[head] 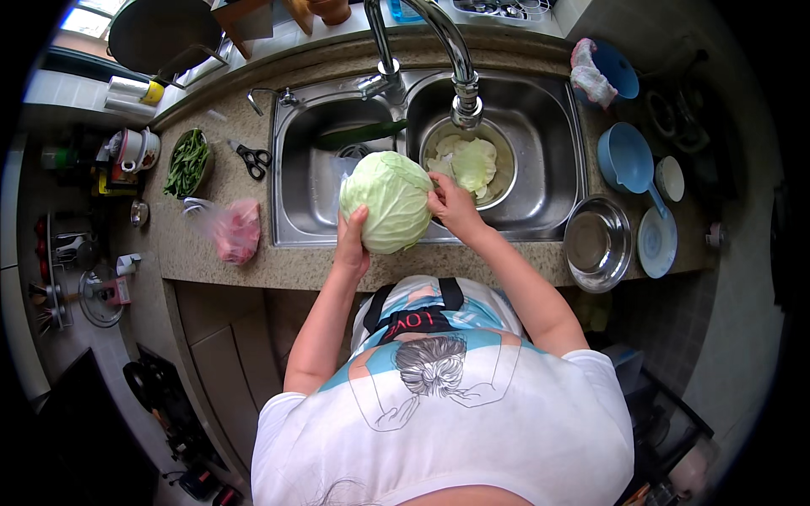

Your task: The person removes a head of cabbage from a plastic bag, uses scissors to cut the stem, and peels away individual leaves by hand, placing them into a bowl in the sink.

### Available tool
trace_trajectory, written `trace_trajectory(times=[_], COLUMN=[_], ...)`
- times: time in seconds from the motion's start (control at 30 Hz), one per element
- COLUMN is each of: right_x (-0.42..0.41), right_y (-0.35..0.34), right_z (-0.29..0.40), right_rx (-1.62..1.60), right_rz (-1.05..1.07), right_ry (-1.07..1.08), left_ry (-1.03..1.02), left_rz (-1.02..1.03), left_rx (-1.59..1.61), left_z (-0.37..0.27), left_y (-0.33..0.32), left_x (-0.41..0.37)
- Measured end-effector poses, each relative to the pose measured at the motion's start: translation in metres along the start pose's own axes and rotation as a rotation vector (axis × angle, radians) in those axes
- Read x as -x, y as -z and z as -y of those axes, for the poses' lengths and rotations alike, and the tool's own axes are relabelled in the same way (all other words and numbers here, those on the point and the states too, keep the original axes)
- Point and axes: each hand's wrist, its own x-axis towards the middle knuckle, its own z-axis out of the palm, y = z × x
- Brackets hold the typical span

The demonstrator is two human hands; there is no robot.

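Note:
A whole green cabbage (387, 201) is held over the front of the divided steel sink (538, 145). My left hand (353, 243) grips it from the lower left, thumb along its side. At the cabbage's right edge, the bent fingers of my right hand (452, 205) touch or pinch its outer leaf; the fingertips are partly hidden. Just beyond that hand, torn cabbage leaves (473, 166) lie in a round steel bowl (508, 183) in the right basin. A dark green cucumber (364, 134) lies in the left basin, near some clear plastic partly covered by the cabbage.
A chrome faucet (467, 95) arches above the right basin. Left on the granite counter are black-handled scissors (254, 161), a bowl of green beans (188, 161) and bagged pink meat (237, 234). A steel basin (598, 243), blue ladle (625, 155) and plate (657, 250) stand at right.

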Motion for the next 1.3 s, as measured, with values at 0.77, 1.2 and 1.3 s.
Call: trace_trajectory(times=[0.77, 1.2, 1.3], right_x=[0.012, 0.006, 0.001], right_y=[0.009, 0.005, 0.005], right_z=[0.007, 0.026, 0.017], right_rx=[-0.052, 0.182, 0.149], right_rz=[-0.185, -0.297, -0.267], right_ry=[0.119, 0.387, 0.217], left_ry=[-0.015, -0.027, -0.020], left_rz=[0.013, 0.029, 0.031], left_rx=[-0.032, -0.057, -0.058], left_z=[0.012, 0.001, 0.001], left_y=[0.011, -0.003, -0.002], left_x=[-0.003, 0.005, 0.006])
